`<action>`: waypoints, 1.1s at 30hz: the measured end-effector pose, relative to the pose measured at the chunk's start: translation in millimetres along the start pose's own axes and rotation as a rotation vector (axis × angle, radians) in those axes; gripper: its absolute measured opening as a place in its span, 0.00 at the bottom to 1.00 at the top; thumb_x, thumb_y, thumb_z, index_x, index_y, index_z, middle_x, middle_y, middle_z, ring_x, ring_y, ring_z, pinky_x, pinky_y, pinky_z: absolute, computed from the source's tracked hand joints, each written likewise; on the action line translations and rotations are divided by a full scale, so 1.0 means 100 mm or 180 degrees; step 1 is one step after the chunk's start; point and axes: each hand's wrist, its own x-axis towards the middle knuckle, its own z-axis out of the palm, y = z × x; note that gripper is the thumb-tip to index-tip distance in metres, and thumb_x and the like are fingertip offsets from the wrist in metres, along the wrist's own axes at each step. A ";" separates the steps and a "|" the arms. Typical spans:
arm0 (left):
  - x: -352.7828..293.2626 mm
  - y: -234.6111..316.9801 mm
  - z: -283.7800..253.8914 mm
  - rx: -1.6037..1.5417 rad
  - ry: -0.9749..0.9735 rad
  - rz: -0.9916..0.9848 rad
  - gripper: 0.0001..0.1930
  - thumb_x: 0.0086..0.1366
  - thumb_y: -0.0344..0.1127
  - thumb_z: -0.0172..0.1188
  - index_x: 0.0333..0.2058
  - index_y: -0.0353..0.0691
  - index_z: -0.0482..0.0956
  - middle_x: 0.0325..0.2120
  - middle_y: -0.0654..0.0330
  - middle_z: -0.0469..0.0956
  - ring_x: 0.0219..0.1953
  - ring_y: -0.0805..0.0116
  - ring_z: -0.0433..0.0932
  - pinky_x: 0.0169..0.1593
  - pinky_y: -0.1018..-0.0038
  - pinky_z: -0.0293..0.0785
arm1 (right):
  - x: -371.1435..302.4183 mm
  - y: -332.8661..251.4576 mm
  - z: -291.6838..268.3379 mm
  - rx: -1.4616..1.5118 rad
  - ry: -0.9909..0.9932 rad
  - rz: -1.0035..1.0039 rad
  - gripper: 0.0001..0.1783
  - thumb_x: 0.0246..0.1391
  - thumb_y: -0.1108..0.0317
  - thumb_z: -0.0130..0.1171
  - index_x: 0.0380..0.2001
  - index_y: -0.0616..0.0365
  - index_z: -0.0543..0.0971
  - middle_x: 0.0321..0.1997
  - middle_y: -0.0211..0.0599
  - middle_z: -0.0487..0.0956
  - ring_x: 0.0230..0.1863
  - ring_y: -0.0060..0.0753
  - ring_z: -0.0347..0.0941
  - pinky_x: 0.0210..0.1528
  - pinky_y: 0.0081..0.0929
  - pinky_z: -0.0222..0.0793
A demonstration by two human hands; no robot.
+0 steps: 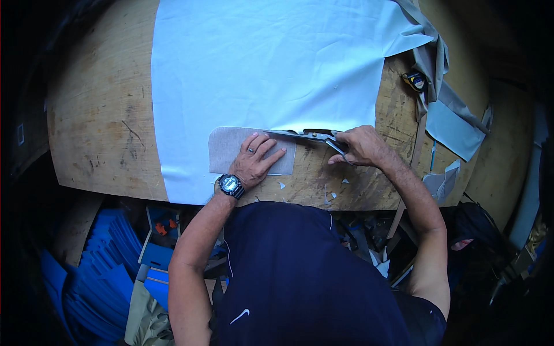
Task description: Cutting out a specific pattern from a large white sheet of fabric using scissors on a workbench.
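Observation:
A large sheet of pale blue-white material (265, 69) lies over the wooden table. On its near edge rests a grey, round-cornered fabric piece (225, 147). My left hand (254, 161) presses that piece down, its fingers spread and flat. In my right hand (360, 145) is a pair of scissors (314, 136), its blades pointing left along the far edge of the grey piece, at the sheet. The tips lie close to my left fingers, and whether the blades are fully closed is hard to make out.
Small white scraps (281, 185) lie near the table's front edge. A tape measure (414, 81) and folded offcuts (456, 130) are at the right of the wooden table (104, 104). Stacked blue sheets (107, 277) stand below at the left.

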 end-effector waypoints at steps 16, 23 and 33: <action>-0.02 -0.02 0.00 0.0003 -0.0034 -0.0011 0.27 0.56 0.30 0.63 0.56 0.54 0.80 0.49 0.58 0.73 0.58 0.57 0.71 0.69 0.52 0.61 | 0.22 -0.24 0.00 -0.0109 0.0446 -0.0266 0.35 0.49 0.32 0.67 0.33 0.59 0.81 0.25 0.41 0.82 0.30 0.47 0.82 0.37 0.43 0.78; 0.00 -0.01 -0.02 0.0014 0.0049 0.0046 0.26 0.57 0.30 0.62 0.57 0.54 0.80 0.49 0.58 0.73 0.58 0.58 0.71 0.68 0.53 0.62 | 0.30 -0.16 0.07 0.0060 0.0221 -0.0241 0.36 0.47 0.32 0.69 0.32 0.60 0.80 0.26 0.43 0.82 0.32 0.49 0.82 0.38 0.43 0.77; -0.03 -0.02 0.00 -0.0023 -0.0012 -0.0003 0.25 0.61 0.33 0.57 0.58 0.54 0.78 0.52 0.60 0.72 0.62 0.60 0.68 0.71 0.55 0.58 | 0.42 -0.32 0.07 -0.0053 0.0459 -0.0362 0.31 0.54 0.35 0.65 0.34 0.58 0.82 0.23 0.43 0.82 0.31 0.50 0.82 0.38 0.45 0.78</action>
